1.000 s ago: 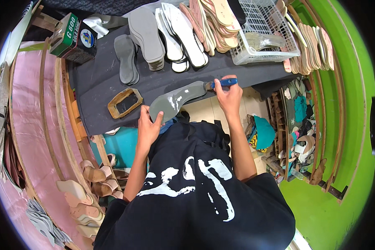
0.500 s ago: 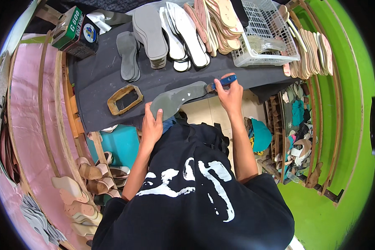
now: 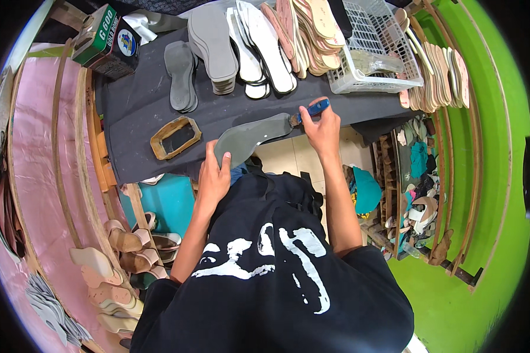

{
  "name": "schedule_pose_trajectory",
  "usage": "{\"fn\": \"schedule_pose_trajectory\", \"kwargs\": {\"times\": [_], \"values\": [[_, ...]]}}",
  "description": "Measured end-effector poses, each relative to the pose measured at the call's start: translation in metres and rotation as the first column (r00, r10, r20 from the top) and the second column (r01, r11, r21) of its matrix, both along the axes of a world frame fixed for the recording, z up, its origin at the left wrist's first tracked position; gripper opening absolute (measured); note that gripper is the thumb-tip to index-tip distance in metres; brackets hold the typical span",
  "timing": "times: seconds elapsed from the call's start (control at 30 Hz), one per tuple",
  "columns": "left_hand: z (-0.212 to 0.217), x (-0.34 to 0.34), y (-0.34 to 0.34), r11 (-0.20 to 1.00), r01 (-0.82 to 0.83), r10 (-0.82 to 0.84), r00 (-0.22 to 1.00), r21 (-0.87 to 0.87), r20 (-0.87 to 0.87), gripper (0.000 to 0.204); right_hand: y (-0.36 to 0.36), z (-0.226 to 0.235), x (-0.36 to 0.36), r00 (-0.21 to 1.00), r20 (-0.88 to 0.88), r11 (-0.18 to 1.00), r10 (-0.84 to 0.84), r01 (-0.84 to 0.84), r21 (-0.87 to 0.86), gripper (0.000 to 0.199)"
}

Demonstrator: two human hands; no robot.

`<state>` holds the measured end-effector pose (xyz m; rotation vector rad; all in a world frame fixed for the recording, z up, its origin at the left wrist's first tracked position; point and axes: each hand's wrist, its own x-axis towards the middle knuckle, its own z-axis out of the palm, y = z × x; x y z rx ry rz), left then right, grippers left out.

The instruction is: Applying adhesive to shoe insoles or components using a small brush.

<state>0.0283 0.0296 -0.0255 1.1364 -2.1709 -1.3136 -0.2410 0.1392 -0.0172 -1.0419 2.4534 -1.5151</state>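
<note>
A grey shoe insole point(image 3: 244, 136) with a few small pale specks lies slanted along the near edge of the table. My left hand point(image 3: 215, 175) grips its wide end, the thumb on top. At the narrow end, a brush with a blue handle point(image 3: 318, 107) touches the surface with its dark tip. My right hand point(image 3: 324, 132) is closed around that handle. Left of the insole sits an eight-sided, brown-stained container point(image 3: 156, 149) with a dark inside.
Stacked grey insoles point(image 3: 213, 50), white ones point(image 3: 271, 50) and beige ones point(image 3: 319, 35) line the far side. A white plastic basket point(image 3: 374, 83) stands far right, a metal can point(image 3: 107, 46) far left. Wooden racks with shoes point(image 3: 126, 241) flank me.
My right hand and the brush have shifted slightly left and away from me, still at the narrow end. The insole has barely moved in my left hand.
</note>
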Motion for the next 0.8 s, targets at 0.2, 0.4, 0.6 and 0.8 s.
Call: {"fn": "schedule_pose_trajectory", "kwargs": {"times": [0.2,0.4,0.6,0.8], "values": [[-0.003,0.001,0.002,1.0,-0.004,0.004,1.0,-0.005,-0.015,0.036,-0.006,-0.002,-0.005,0.993,-0.115,1.0,0.03,-0.031,0.001,0.024],[0.003,0.0,0.004,1.0,-0.015,0.015,1.0,-0.007,0.0,0.036,-0.008,0.004,-0.009,0.999,-0.01,0.995,0.043,-0.042,0.093,0.025],[0.003,-0.003,-0.001,1.0,-0.001,0.001,1.0,-0.016,-0.006,0.035,-0.011,0.007,-0.015,0.998,-0.001,0.98,0.065,-0.063,0.187,0.025],[0.011,-0.006,-0.008,1.0,0.004,-0.004,1.0,0.016,0.012,0.033,-0.02,0.002,-0.016,0.996,-0.053,0.993,0.072,-0.066,0.097,0.026]]}}
